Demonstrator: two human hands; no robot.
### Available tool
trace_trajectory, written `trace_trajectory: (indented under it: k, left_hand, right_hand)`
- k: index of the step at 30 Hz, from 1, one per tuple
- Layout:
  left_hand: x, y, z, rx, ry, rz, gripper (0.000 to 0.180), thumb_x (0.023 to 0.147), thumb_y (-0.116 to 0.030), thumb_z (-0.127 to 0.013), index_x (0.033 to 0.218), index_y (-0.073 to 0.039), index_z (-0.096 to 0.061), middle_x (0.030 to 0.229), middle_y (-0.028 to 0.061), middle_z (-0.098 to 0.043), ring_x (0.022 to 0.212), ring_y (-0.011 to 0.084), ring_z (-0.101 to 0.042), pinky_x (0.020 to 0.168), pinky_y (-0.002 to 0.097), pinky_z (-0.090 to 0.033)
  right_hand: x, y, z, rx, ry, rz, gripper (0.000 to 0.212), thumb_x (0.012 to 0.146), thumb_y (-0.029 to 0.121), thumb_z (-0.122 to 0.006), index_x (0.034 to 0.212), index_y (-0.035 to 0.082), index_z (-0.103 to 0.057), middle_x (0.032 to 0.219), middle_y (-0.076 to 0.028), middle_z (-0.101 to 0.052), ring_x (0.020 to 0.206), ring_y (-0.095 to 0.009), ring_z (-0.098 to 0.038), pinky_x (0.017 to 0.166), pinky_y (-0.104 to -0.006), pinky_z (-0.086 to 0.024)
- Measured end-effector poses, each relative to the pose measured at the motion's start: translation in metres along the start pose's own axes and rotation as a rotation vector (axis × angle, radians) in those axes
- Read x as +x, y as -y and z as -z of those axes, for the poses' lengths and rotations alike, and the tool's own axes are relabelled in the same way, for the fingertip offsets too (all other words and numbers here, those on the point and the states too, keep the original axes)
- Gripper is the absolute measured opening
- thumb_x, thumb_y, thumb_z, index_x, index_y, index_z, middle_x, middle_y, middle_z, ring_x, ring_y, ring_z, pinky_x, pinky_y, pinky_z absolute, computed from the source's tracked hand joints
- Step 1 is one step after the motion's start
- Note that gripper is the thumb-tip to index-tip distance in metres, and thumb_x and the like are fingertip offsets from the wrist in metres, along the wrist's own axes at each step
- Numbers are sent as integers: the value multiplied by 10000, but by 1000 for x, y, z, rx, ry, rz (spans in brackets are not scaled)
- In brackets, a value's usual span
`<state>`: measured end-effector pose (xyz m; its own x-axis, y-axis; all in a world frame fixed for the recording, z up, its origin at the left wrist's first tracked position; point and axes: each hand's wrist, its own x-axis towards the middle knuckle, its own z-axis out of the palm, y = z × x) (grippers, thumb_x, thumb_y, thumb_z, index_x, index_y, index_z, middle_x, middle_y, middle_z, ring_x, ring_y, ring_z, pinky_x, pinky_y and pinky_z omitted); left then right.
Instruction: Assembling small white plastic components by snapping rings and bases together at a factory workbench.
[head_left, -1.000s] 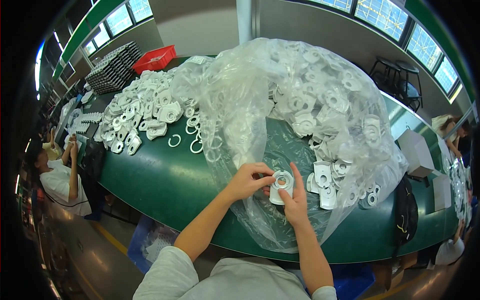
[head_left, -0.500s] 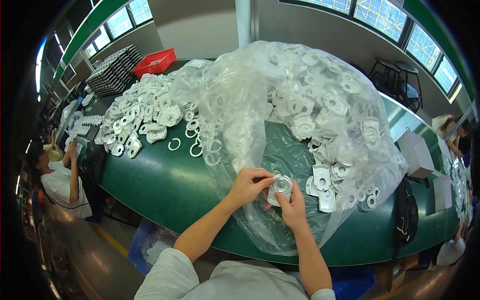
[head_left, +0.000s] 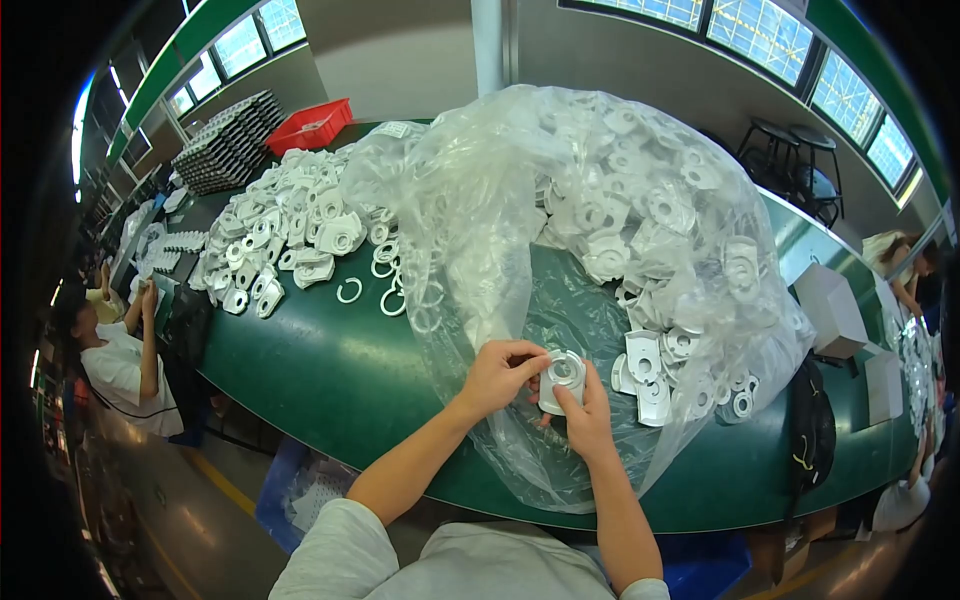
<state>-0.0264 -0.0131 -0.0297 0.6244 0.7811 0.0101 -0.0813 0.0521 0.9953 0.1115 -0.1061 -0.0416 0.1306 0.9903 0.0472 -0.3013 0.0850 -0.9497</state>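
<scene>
My right hand (head_left: 588,418) grips a white plastic housing part (head_left: 551,402) over the green table, thumb on its face and fingers along its right edge. A white ring (head_left: 567,358) lies around the part's round opening. From the left, my left hand (head_left: 500,375) is closed in a pinch at the ring's edge; its fingertips partly cover that side. Several similar white parts (head_left: 645,350) lie just right of my hands, at the mouth of a large clear plastic bag (head_left: 470,200).
More white parts (head_left: 285,225) are heaped at the left, with loose open rings (head_left: 349,290) beside them. Behind stand a red bin (head_left: 312,125) and stacked grey trays (head_left: 228,140). A black bag (head_left: 812,425) and white boxes (head_left: 832,308) are at the right. A person (head_left: 125,360) sits at the left.
My right hand has turned the white part slightly more upright. My left hand keeps its pinch at the ring's edge, almost in the same place.
</scene>
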Motion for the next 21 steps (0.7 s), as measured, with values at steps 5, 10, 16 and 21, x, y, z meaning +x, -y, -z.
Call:
trace_trajectory:
  k: [5, 10, 16, 21]
  left_hand:
    - [1, -4, -10, -45, 8, -16, 148, 851, -60, -631, 972, 23, -655, 796, 33, -632, 655, 79, -571, 582, 201, -456]
    - [2, -7, -9, 263, -127, -353, 204, 779, -52, -683, 982, -43, -677, 882, 33, -612, 713, 103, -574, 603, 213, -442]
    - [1, -11, -5, 268, 23, -314, 150, 763, -60, -695, 911, -38, -699, 845, 42, -614, 645, 114, -546, 594, 228, -432]
    - [-2, -12, -4, 382, 41, -290, 103, 762, -33, -682, 863, -15, -687, 772, 57, -623, 689, 114, -562, 632, 247, -439]
  right_hand:
    - [-2, 4, 3, 14, -106, 40, 268, 971, 167, -430, 1190, 23, -486, 935, -78, -621, 700, -120, -612, 481, -195, -422]
    - [-1, 0, 6, -329, -79, 43, 298, 990, 272, -409, 1106, 43, -561, 836, -28, -638, 686, -75, -587, 522, -183, -403]
    - [-2, -5, 6, -370, -61, 108, 268, 984, 228, -419, 1009, 33, -600, 810, -24, -639, 692, -63, -571, 543, -197, -402]
    - [-5, -8, 5, -424, -91, 97, 286, 976, 204, -436, 849, 6, -597, 766, -44, -626, 636, -81, -568, 524, -213, -416]
